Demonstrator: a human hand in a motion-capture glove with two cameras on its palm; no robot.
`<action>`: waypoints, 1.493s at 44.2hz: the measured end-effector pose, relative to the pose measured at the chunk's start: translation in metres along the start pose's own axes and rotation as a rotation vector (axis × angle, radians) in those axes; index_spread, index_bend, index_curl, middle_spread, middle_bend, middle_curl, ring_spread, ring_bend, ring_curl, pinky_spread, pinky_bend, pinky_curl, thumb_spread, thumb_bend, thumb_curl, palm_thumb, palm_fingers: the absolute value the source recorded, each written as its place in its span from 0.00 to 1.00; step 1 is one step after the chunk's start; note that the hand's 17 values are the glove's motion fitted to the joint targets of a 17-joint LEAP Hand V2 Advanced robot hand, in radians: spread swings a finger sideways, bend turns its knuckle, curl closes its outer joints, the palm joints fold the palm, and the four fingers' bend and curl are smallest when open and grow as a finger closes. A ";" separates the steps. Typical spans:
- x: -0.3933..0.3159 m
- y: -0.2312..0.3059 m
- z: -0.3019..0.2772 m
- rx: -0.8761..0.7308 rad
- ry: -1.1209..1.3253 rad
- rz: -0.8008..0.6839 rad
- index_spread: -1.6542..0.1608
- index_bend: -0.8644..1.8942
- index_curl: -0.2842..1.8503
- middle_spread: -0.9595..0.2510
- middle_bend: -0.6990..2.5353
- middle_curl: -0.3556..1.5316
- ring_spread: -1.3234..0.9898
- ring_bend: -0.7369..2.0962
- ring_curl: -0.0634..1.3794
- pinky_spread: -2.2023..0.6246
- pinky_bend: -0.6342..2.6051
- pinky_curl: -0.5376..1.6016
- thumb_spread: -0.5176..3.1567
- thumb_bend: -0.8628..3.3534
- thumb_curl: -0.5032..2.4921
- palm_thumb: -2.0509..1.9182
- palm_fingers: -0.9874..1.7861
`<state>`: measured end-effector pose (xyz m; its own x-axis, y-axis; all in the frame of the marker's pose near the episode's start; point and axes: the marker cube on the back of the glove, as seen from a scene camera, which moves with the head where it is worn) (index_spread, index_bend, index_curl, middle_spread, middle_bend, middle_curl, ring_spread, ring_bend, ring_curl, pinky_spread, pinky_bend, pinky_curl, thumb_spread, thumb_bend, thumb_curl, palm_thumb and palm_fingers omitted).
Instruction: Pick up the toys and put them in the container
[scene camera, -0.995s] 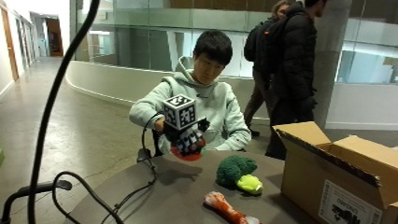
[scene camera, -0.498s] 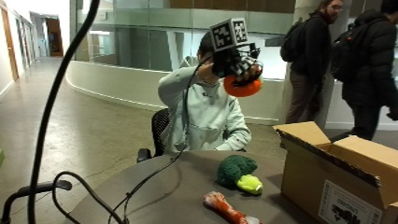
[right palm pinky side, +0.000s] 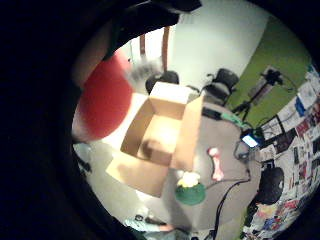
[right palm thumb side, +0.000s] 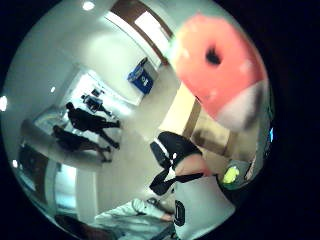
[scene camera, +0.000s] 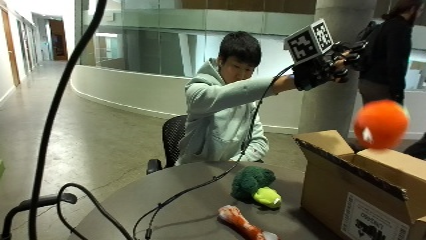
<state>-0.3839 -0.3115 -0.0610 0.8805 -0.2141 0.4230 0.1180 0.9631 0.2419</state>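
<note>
The ball toy is bright orange with a small white patch, and the little finger side palm view shows it as a deeper red. The box is plain brown cardboard with a white label printed in black. The broccoli plush is dark green with a lime-yellow end. The bone-shaped toy is orange going to white at the tip. The right hand wears a black glove. The table is grey, and the person's hoodie is pale mint green.

Ball in the air above the box, seemingly clear of the raised hand; broccoli toy and bone toy on the table beside the box.
</note>
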 end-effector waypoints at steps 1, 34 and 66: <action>0.002 -0.002 0.003 -0.015 -0.004 -0.001 0.77 0.39 0.33 0.73 0.30 0.47 0.50 0.44 0.35 0.74 0.52 0.46 0.35 0.19 0.39 0.57 0.12; 0.269 0.099 -0.044 -0.258 0.238 0.421 0.81 0.40 0.31 0.82 0.26 0.34 0.57 0.30 0.18 0.79 0.38 0.39 0.48 0.21 0.30 0.55 0.30; 0.367 0.171 0.161 -0.479 0.412 0.673 0.84 0.77 0.44 0.77 0.35 0.34 0.57 0.29 0.06 0.79 0.29 0.37 0.49 0.25 0.33 0.68 0.43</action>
<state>-0.1145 -0.2519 0.2759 0.9154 0.4018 -0.0233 -0.3815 0.8478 -0.3684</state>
